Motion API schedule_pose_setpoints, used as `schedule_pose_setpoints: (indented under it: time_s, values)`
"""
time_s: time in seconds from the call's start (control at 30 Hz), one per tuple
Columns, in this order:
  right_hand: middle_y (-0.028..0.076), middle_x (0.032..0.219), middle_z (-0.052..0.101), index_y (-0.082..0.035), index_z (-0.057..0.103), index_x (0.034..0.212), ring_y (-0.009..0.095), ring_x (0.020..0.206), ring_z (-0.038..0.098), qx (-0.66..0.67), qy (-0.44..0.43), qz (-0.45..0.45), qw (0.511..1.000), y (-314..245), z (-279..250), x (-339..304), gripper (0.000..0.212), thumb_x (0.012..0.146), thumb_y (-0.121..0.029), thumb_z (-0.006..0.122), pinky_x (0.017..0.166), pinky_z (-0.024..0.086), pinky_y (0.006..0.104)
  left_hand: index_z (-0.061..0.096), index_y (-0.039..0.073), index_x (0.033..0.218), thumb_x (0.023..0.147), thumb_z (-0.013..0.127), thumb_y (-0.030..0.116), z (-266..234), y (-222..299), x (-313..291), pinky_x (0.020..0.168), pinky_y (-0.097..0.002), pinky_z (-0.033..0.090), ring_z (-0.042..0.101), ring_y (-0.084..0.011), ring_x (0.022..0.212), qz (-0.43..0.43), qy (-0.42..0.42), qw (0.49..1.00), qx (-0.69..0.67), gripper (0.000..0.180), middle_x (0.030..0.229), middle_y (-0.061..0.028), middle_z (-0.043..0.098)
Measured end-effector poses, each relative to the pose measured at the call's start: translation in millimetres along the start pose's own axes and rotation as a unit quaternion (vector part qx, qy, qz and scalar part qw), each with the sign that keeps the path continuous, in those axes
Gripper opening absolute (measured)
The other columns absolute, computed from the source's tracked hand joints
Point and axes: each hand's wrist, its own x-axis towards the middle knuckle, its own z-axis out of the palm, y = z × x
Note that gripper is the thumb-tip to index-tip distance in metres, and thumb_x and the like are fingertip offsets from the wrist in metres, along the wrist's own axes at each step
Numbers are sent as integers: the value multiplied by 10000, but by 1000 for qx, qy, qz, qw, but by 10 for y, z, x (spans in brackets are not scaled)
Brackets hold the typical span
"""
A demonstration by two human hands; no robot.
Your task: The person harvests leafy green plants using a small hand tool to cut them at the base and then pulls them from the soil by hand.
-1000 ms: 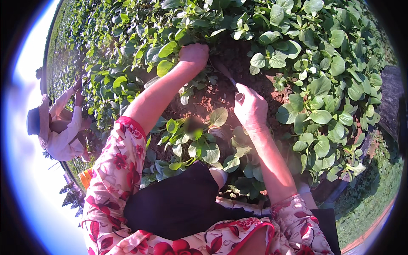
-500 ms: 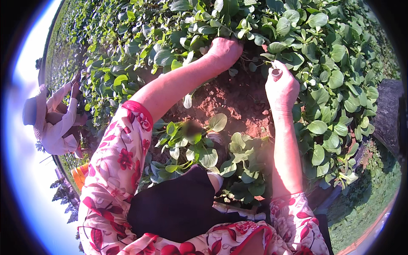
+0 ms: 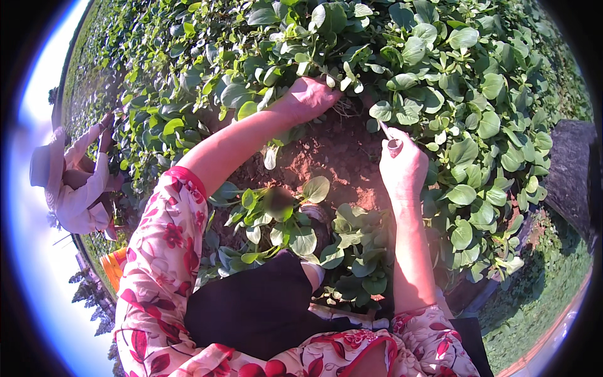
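My left hand [image 3: 309,99] is closed around the base of a leafy green plant [image 3: 352,78]. Thin pale roots hang beside its fingertips, above the reddish soil. My right hand [image 3: 404,164] grips a small bladed hand tool [image 3: 394,147]. The round, hollow end of its handle shows at the top of the fist, and a thin light blade points up and left toward the plants. A short gap lies between the blade and my left hand. Leaves partly cover the fingers of my left hand.
Dense leafy greens [image 3: 465,151] spread ahead and to the right. Cut-looking loose plants [image 3: 295,232] lie on the soil [image 3: 339,163] near my legs. Another person [image 3: 75,182] in a hat bends at the far left, near an orange container [image 3: 114,267]. A dark container [image 3: 570,176] stands at right.
My left hand has drawn back toward me and left with the plant, and roots now show. My right hand has shifted down and slightly left, still holding the tool.
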Motion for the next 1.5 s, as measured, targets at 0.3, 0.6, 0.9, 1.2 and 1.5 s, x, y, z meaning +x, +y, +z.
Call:
schedule_pose_setpoints:
  time_s: [0.3,0.6,0.9,1.2,1.5]
  values:
    - [207,767,666,-81,699,1002,374,747,665,-50,27,-42,997,22,569,357,206,819,-133,623,670,534,427,618,46,1096,855,548,346,79,90,770,713,-400,538,667,-301,850,-247,-149,957,-26,391,963,-139,666]
    - [214,804,676,-34,668,1112,345,770,684,16,-14,-11,1000,169,577,-62,314,811,-122,664,680,529,390,598,69,1111,888,492,216,221,-381,419,564,-410,536,669,-295,674,-123,-76,987,74,287,827,-125,675]
    - [168,775,682,-87,653,1088,344,715,670,-87,-53,-66,993,-199,543,429,287,805,-132,631,655,540,439,603,56,1074,847,514,151,411,-397,525,596,-403,556,687,-297,751,-151,-21,988,-37,261,883,-136,683]
    - [179,737,675,-91,696,1014,350,712,677,-57,-16,-17,998,-243,711,471,222,826,-163,604,665,543,430,577,55,1097,848,486,110,242,-430,368,686,-429,550,656,-336,853,-127,17,992,12,271,953,-161,657]
    - [175,814,691,-94,668,1117,346,744,679,-12,-26,-1,1000,-109,387,30,299,822,-124,633,675,543,420,548,91,1220,968,394,192,284,-450,-203,829,-351,498,613,-224,961,-9,-9,996,89,312,1147,-113,611]
